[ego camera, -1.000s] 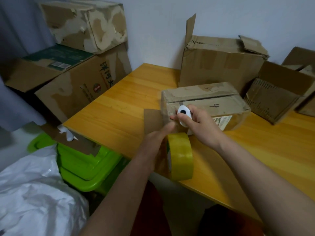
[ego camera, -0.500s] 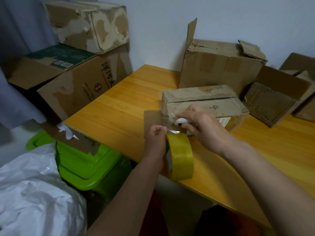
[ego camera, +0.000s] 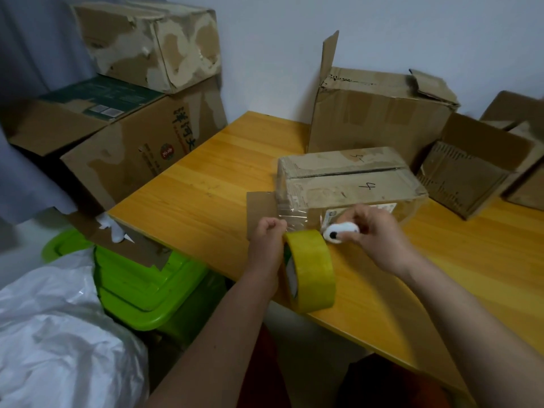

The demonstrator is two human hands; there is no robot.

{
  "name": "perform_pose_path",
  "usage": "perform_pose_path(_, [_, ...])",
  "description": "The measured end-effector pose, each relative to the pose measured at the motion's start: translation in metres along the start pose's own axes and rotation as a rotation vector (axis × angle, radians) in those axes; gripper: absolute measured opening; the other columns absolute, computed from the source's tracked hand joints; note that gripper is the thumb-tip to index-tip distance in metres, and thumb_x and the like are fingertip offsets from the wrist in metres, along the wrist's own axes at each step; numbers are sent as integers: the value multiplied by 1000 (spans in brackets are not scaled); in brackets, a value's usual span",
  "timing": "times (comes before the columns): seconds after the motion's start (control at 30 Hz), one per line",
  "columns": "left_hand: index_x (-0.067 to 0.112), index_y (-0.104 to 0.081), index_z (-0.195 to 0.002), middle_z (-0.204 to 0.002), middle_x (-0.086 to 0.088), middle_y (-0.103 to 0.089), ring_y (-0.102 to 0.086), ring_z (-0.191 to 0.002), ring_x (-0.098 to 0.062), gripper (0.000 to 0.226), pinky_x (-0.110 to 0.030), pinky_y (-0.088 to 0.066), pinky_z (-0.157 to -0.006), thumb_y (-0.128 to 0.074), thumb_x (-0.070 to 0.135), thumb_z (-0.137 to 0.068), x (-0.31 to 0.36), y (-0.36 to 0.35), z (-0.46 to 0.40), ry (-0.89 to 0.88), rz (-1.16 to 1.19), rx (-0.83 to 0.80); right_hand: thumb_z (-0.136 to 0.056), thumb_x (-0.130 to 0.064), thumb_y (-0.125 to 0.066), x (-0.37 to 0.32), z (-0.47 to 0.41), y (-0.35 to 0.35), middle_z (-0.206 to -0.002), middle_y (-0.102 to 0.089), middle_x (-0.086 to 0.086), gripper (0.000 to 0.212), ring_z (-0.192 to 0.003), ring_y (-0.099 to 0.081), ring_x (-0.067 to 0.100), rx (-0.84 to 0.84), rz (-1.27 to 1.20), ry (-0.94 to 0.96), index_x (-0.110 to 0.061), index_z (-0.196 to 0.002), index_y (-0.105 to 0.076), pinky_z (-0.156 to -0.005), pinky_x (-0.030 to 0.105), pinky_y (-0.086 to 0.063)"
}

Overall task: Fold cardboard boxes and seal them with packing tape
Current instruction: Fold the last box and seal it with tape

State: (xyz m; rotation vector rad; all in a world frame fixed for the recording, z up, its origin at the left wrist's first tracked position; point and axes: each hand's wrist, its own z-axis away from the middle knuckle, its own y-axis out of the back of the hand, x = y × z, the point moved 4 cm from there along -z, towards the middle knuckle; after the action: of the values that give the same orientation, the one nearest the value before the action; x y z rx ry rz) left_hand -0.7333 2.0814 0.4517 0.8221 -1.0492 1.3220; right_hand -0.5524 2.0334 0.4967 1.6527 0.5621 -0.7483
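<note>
Here the left hand (ego camera: 269, 235) pinches clear tape off the yellow tape roll (ego camera: 309, 267), its core half hidden; the right hand (ego camera: 372, 231) grips a blurred white cutter (ego camera: 341, 232) beside the closed cardboard box (ego camera: 347, 179) on the bench (ego camera: 206, 187).

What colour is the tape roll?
Yellow tape roll, seen clearly in the head view.

Closed box (ego camera: 347, 181) marked 4 on table; yellow tape roll (ego camera: 312, 269) upright.

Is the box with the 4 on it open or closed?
Closed: the box has both top flaps folded flat, meeting at a seam.
</note>
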Motion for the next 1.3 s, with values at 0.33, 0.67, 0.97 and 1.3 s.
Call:
perform_pose_path(0.33, [12, -56, -86, -82, -8, -57, -56, -76, -22, 11, -31, -43, -64, -65, 8, -82, 8, -4, 4, 92, 97, -24, -93, -34, -57, -46, -24, -9, -114, -58, -1, 26, -111, -47, 15, 135, 324, 342, -20, -112, -66, -89, 27, -36])
perform_pose_path(0.67, [9, -66, -71, -72, -9, -60, -56, -68, -22, 10, -31, -42, -67, -66, 3, -79, 15, 7, 10, 133, 33, -147, -99, -50, -30, -42, -64, -45, -159, -15, -10, 44, -147, -5, 15, -214, 630, 332, -45, -142, -33, -117, 37, -4])
perform_pose_path(0.97, [17, -57, -80, -82, -5, -67, -62, -77, -15, 14, -31, -49, -71, -65, 9, -87, 17, 10, 30, -225, 6, -70, -92, -24, -60, -65, -10, -16, -113, -65, 0, 23, -106, -59, 10, 143, -195, 243, -18, -114, -67, -92, 23, -47])
perform_pose_path(1.3, [19, -56, -82, -98, -1, -55, -58, -81, 2, 13, -13, -47, -73, -67, 14, -88, 22, -33, 46, -523, -156, -161, -82, -8, -69, -22, 40, 1, -78, -68, 12, 13, -77, -63, 18, 137, -720, -168, -7, -70, -64, -75, 29, -52])
